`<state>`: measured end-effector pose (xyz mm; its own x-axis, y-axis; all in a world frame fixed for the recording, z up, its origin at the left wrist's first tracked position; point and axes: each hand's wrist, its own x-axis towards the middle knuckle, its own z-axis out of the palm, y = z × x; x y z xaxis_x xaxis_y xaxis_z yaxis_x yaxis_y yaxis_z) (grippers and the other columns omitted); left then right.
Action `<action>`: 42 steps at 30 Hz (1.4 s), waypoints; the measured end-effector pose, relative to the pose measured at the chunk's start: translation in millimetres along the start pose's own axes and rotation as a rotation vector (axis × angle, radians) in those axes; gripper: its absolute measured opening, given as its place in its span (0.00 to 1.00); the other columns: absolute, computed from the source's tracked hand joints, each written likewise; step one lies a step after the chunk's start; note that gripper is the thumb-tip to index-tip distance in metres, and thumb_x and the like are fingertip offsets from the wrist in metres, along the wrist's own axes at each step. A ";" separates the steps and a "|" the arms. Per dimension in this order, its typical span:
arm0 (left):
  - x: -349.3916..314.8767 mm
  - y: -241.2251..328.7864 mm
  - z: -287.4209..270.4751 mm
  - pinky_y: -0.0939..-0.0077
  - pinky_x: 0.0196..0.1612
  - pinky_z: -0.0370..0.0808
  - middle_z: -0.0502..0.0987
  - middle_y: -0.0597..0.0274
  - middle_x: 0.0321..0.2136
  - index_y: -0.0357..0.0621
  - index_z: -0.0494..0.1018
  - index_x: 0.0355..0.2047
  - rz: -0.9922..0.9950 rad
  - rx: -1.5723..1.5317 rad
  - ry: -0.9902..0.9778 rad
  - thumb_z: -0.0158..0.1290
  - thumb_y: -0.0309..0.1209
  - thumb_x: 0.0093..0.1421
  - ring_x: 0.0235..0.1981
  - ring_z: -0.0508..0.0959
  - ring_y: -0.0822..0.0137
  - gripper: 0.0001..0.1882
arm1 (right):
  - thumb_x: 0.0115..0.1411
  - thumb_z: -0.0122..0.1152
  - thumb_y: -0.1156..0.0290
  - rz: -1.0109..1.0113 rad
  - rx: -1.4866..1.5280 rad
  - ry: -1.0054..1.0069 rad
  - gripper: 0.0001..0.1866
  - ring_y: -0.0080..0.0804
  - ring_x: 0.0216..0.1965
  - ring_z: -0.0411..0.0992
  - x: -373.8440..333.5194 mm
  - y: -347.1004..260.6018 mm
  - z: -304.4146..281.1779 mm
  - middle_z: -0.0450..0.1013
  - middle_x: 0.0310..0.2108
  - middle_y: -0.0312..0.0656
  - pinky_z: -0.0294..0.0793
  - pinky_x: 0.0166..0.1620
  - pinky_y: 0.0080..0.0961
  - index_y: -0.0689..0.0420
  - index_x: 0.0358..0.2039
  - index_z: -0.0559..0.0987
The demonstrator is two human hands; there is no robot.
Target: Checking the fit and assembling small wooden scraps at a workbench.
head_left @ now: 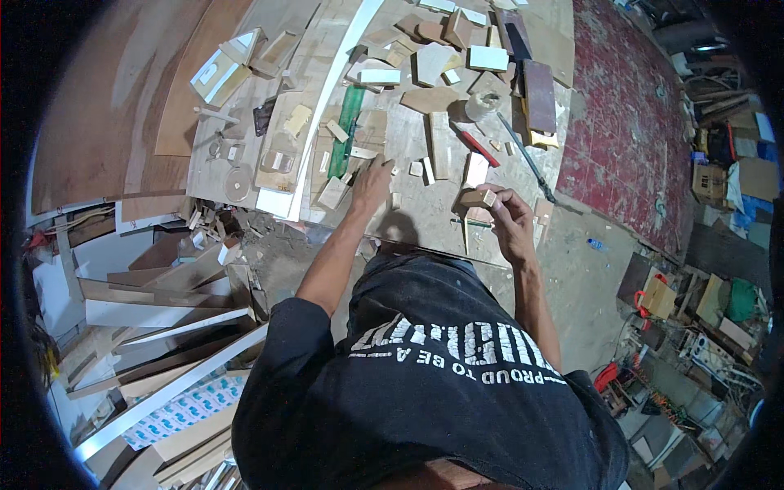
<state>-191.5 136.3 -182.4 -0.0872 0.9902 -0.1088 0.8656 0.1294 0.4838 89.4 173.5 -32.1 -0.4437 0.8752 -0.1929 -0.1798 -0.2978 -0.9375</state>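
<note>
— Fingers of the right hand (510, 219)?
— Pinched on a small wood block (478, 198), long axis running left to right, over the bench's (425, 214) near edge.
— Left hand (371, 184)?
— Reaching flat among scraps beside the green ruler (349, 122); grip unclear.

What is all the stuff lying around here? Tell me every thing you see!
flat plywood worktable: one, pale brown, centre, littered with offcuts
small wooden offcut blocks: many, pale tan, scattered over the worktable
long green ruler: one, green, left of centre on the worktable
red-handled tool: one, red, right part of the worktable
roll of tape: one, pale, beside the red-handled tool
dark wooden board: one, dark brown, right edge of the worktable
red patterned carpet: one, red, floor at right
white-edged board scraps: a pile, white and brown, floor at left
left hand: one, reaching onto the worktable
right hand: one, fingers holding a small wooden block
</note>
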 end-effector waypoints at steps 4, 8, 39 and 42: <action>17.1 -9.5 8.9 0.55 0.43 0.76 0.71 0.50 0.37 0.38 0.76 0.40 0.086 0.104 -0.108 0.50 0.22 0.54 0.42 0.77 0.48 0.13 | 0.65 0.56 0.69 0.047 -0.033 0.009 0.06 0.28 0.47 0.71 -14.6 -9.8 -9.3 0.74 0.47 0.44 0.69 0.53 0.31 0.59 0.34 0.75; 14.5 8.4 -1.0 0.68 0.36 0.75 0.77 0.52 0.35 0.40 0.77 0.42 -0.117 -0.543 0.022 0.55 0.25 0.56 0.38 0.78 0.62 0.13 | 0.65 0.57 0.69 0.002 -0.087 -0.024 0.07 0.27 0.47 0.71 -18.5 -12.4 -14.1 0.74 0.47 0.42 0.70 0.51 0.27 0.60 0.35 0.75; -66.7 154.9 -127.4 0.83 0.24 0.68 0.75 0.59 0.35 0.30 0.75 0.43 0.066 -1.529 0.021 0.58 0.18 0.57 0.25 0.71 0.76 0.13 | 0.58 0.61 0.77 -0.569 -0.860 -0.113 0.05 0.41 0.24 0.68 -15.0 -81.6 47.2 0.68 0.24 0.45 0.65 0.27 0.32 0.62 0.31 0.73; -68.3 153.3 -123.9 0.83 0.24 0.68 0.75 0.58 0.35 0.30 0.75 0.44 0.090 -1.520 0.033 0.58 0.17 0.56 0.26 0.72 0.76 0.14 | 0.58 0.60 0.76 -0.592 -0.869 -0.121 0.04 0.39 0.23 0.68 -16.7 -84.6 48.0 0.68 0.23 0.44 0.65 0.26 0.32 0.62 0.32 0.74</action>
<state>-114.0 95.0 6.7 -0.0917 0.9955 -0.0222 -0.4424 -0.0208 0.8966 69.9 165.8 64.3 -0.5840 0.7335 0.3478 0.2726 0.5808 -0.7670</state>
